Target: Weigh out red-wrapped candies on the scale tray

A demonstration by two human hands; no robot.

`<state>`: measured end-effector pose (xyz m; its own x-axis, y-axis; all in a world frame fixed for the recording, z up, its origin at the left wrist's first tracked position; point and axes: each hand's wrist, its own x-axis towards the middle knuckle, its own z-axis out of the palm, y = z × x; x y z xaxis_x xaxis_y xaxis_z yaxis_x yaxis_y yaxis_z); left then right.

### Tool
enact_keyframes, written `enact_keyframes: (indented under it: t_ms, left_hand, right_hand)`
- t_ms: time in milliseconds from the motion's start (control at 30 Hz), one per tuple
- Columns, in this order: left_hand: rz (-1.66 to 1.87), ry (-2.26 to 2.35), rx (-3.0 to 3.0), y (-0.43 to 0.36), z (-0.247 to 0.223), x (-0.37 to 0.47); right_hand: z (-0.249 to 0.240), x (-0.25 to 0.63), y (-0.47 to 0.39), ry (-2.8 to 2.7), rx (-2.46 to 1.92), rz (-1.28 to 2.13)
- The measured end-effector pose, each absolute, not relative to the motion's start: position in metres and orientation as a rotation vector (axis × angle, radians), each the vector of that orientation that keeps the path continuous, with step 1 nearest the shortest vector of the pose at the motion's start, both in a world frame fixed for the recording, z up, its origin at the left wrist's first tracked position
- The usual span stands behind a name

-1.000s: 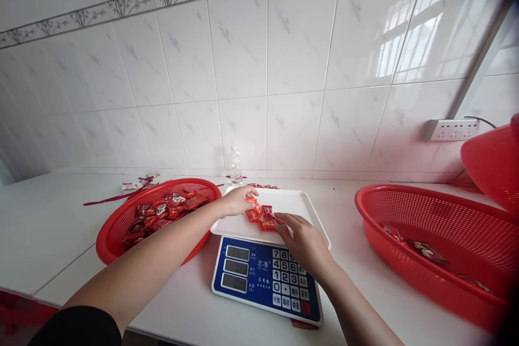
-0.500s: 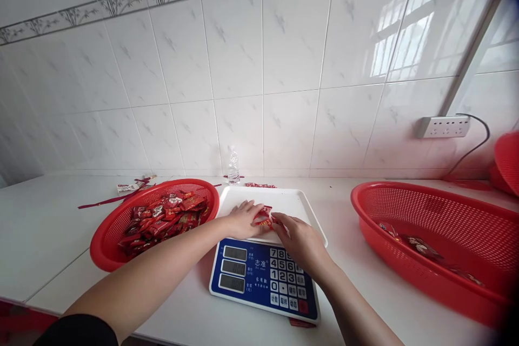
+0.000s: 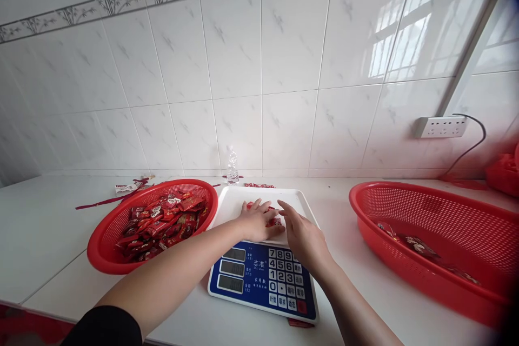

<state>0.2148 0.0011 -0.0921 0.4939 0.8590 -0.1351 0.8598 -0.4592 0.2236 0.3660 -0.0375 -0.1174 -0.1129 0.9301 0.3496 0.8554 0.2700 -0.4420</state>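
Note:
A blue and white scale (image 3: pixel 259 281) stands on the counter with a white tray (image 3: pixel 302 206) on top. Red packets (image 3: pixel 275 221) lie on the tray, partly covered by my hands. My left hand (image 3: pixel 259 220) rests palm down over them, fingers spread. Just right of it, my right hand (image 3: pixel 302 232) is at the packets' edge with its fingers apart, and nothing shows in its grip. To the left, a red basket (image 3: pixel 97 246) holds a heap of red and dark packets (image 3: pixel 166 221).
At the right a larger red basket (image 3: pixel 385 243) has several packets in it. Behind the tray stand a clear bottle (image 3: pixel 232 166) and a red strip (image 3: pixel 259 185). A power strip (image 3: pixel 441 127) is on the wall; dark red ribbon (image 3: pixel 105 201) lies back left.
My left hand has shifted slightly right and lies flatter over the packets. The fingers of my right hand have lifted off the packet they touched and spread.

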Motion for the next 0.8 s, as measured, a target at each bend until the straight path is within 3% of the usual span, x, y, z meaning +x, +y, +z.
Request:
enact_keyframes:
  t_ms: [233,533,800]
  left_hand:
    - [0.042,1.403,2.533,0.006,-0.097,0.215]
    - [0.567,1.528,2.279,0.020,-0.079,0.174]
    - [0.621,1.672,2.225,0.023,-0.080,0.125]
  right_hand:
    - [-0.116,0.365,-0.037,-1.997,-1.620,0.195]
    - [-0.115,0.365,-0.038,-1.979,-1.627,0.210]
    - [-0.114,0.362,-0.040,-2.009,-1.642,0.216]
